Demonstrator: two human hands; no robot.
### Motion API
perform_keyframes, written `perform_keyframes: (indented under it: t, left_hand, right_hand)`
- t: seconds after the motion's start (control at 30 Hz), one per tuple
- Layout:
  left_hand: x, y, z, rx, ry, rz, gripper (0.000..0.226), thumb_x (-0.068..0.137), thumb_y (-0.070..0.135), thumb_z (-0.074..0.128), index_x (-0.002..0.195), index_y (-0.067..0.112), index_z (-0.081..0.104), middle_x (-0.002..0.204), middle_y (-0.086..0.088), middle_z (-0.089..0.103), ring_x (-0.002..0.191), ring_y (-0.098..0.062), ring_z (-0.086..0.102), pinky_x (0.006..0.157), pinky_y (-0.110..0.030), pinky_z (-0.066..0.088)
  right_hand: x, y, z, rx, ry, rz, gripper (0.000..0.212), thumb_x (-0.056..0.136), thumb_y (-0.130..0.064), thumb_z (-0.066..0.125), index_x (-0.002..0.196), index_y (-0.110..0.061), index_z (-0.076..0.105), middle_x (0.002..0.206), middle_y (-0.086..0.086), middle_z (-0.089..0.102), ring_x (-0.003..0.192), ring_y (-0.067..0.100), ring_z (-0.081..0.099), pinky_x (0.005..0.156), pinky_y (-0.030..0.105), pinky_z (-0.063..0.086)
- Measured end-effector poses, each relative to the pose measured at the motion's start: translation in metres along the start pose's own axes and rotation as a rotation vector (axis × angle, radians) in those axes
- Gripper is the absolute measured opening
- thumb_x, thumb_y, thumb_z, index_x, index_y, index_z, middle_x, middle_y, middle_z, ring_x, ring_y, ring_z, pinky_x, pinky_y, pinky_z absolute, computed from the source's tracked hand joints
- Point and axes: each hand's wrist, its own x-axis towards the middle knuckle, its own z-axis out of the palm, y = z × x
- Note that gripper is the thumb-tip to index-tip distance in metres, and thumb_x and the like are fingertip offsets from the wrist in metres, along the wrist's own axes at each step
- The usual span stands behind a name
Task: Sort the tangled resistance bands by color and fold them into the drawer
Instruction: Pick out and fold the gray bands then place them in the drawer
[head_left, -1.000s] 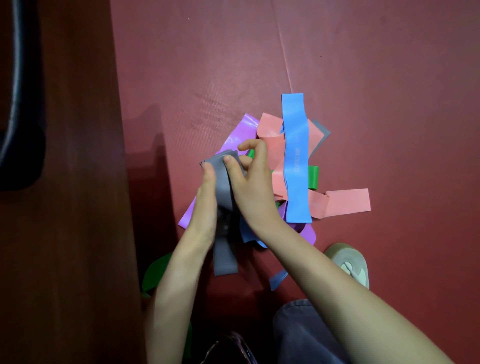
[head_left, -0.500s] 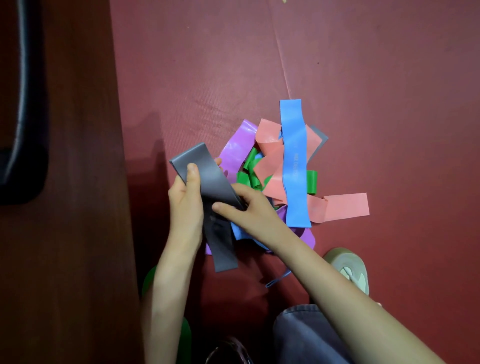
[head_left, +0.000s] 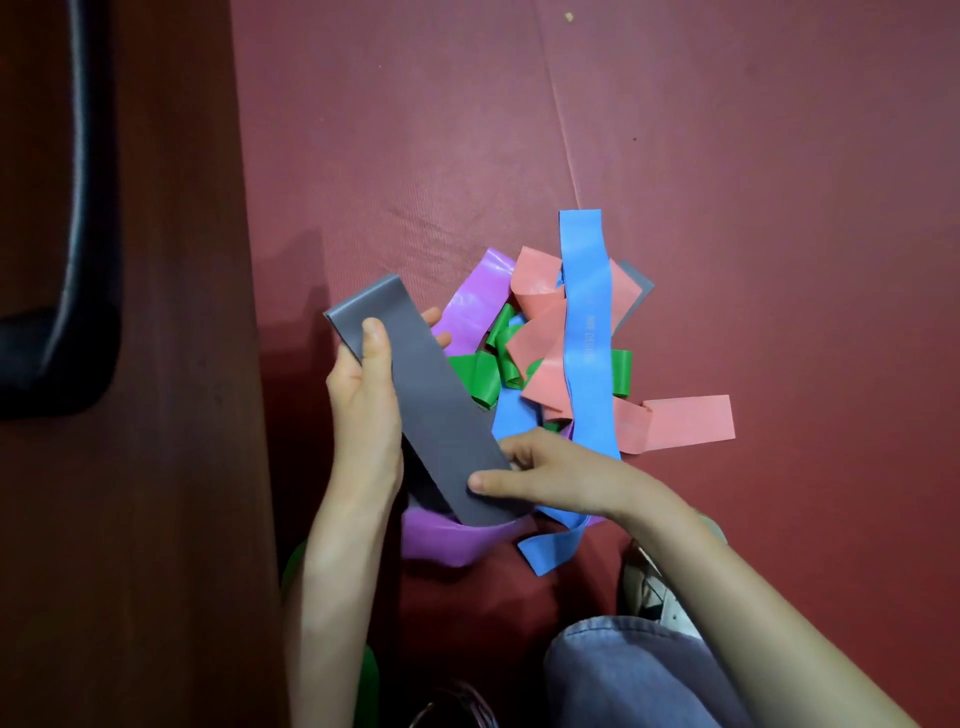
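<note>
Centre-left of frame: grey band (head_left: 431, 410) held flat on diagonal, above near edge of pile. Left hand (head_left: 366, 415) grip clamped on upper end, thumb on top. Right hand (head_left: 561, 478) grip pinching lower end.

Rest of tangle on floor mat (head_left: 727, 156), centre right: blue band (head_left: 587, 332), pink band (head_left: 675, 421), green band (head_left: 480, 374), purple band (head_left: 475, 301). No drawer in view.

Likely risks:
- snap-back on slack pinch under tension
- dragging purple loop underneath along
- overlooking second grey strip (head_left: 641, 283) at pile's upper right, splitting colour group
</note>
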Motion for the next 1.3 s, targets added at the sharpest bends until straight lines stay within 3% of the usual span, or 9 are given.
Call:
perform_keyframes:
  t: [0.17, 0.3, 0.4, 0.47, 0.53, 0.7, 0.77, 0.93, 1.3]
  left_hand:
    - [-0.004, -0.005, -0.001, 0.025, 0.005, -0.026, 0.025, 0.098, 0.027, 0.033, 0.089, 0.026, 0.056, 0.074, 0.013, 0.074, 0.067, -0.008, 0.069, 0.062, -0.026, 0.055]
    - [-0.001, 0.0, -0.005, 0.012, 0.025, -0.006, 0.024, 0.098, 0.027, 0.032, 0.089, 0.025, 0.054, 0.073, 0.013, 0.073, 0.063, -0.007, 0.069, 0.06, -0.023, 0.054]
    - [0.002, 0.006, -0.004, -0.025, 0.058, 0.004, 0.026, 0.099, 0.026, 0.03, 0.087, 0.024, 0.054, 0.071, 0.013, 0.073, 0.06, -0.006, 0.068, 0.057, -0.021, 0.053]
    - [0.004, 0.008, -0.003, -0.048, 0.061, 0.004, 0.027, 0.099, 0.025, 0.03, 0.087, 0.024, 0.053, 0.07, 0.013, 0.073, 0.059, -0.006, 0.068, 0.055, -0.021, 0.053]
    - [0.005, 0.007, -0.003, -0.054, 0.057, -0.021, 0.027, 0.099, 0.026, 0.03, 0.086, 0.024, 0.054, 0.069, 0.012, 0.073, 0.058, -0.007, 0.067, 0.055, -0.021, 0.053]
    - [0.0, -0.003, 0.0, 0.019, -0.005, -0.08, 0.029, 0.099, 0.025, 0.03, 0.085, 0.02, 0.056, 0.067, 0.01, 0.073, 0.054, -0.008, 0.067, 0.052, -0.021, 0.054]
    - [-0.001, -0.004, 0.001, 0.027, -0.001, -0.093, 0.03, 0.099, 0.024, 0.031, 0.084, 0.017, 0.056, 0.063, 0.009, 0.072, 0.052, -0.007, 0.066, 0.049, -0.019, 0.054]
    - [0.004, 0.001, -0.007, 0.06, 0.034, -0.043, 0.031, 0.099, 0.023, 0.031, 0.08, 0.015, 0.054, 0.056, 0.009, 0.07, 0.046, -0.006, 0.063, 0.049, -0.018, 0.052]
    - [0.01, -0.006, -0.024, 0.127, 0.014, -0.05, 0.031, 0.098, 0.022, 0.032, 0.078, 0.01, 0.054, 0.053, 0.007, 0.068, 0.043, -0.007, 0.062, 0.045, -0.017, 0.051]
  right_hand:
    - [0.005, -0.013, 0.009, -0.158, -0.127, 0.135, 0.03, 0.089, -0.03, 0.056, 0.06, -0.025, 0.05, 0.039, -0.02, 0.055, 0.04, -0.008, 0.05, 0.042, 0.001, 0.036]
    - [-0.002, -0.025, 0.008, -0.136, -0.263, 0.14, 0.046, 0.088, -0.024, 0.059, 0.043, -0.027, 0.053, 0.033, -0.011, 0.047, 0.037, 0.003, 0.045, 0.043, 0.011, 0.031]
    - [-0.01, -0.018, 0.012, -0.009, -0.346, 0.159, 0.041, 0.09, -0.007, 0.052, 0.055, -0.024, 0.063, 0.038, -0.013, 0.055, 0.041, 0.0, 0.052, 0.046, 0.007, 0.039]
    - [-0.008, -0.003, 0.022, -0.094, -0.293, 0.173, 0.017, 0.088, -0.016, 0.057, 0.078, -0.008, 0.067, 0.058, -0.01, 0.066, 0.055, 0.0, 0.057, 0.057, 0.009, 0.048]
    - [0.0, 0.015, 0.03, -0.161, -0.145, 0.157, 0.011, 0.087, -0.024, 0.06, 0.092, -0.014, 0.062, 0.074, -0.013, 0.067, 0.063, -0.006, 0.058, 0.065, 0.013, 0.048]
    - [0.018, 0.03, 0.03, -0.526, 0.028, 0.289, 0.044, 0.087, -0.029, 0.056, 0.121, -0.007, 0.042, 0.123, 0.018, 0.056, 0.112, 0.031, 0.053, 0.09, 0.035, 0.041]
    - [0.021, 0.029, 0.028, -0.67, 0.096, 0.286, 0.038, 0.088, -0.026, 0.052, 0.118, -0.005, 0.042, 0.12, 0.023, 0.056, 0.111, 0.035, 0.052, 0.087, 0.037, 0.041]
    - [0.033, 0.015, 0.02, -0.527, 0.503, -0.042, 0.03, 0.084, -0.002, 0.041, 0.109, -0.004, 0.059, 0.115, 0.018, 0.062, 0.108, 0.032, 0.054, 0.089, 0.038, 0.041]
    - [0.087, 0.017, 0.009, -1.253, 0.283, -0.142, 0.026, 0.085, 0.001, 0.047, 0.111, 0.004, 0.051, 0.112, 0.021, 0.054, 0.105, 0.035, 0.05, 0.081, 0.042, 0.039]
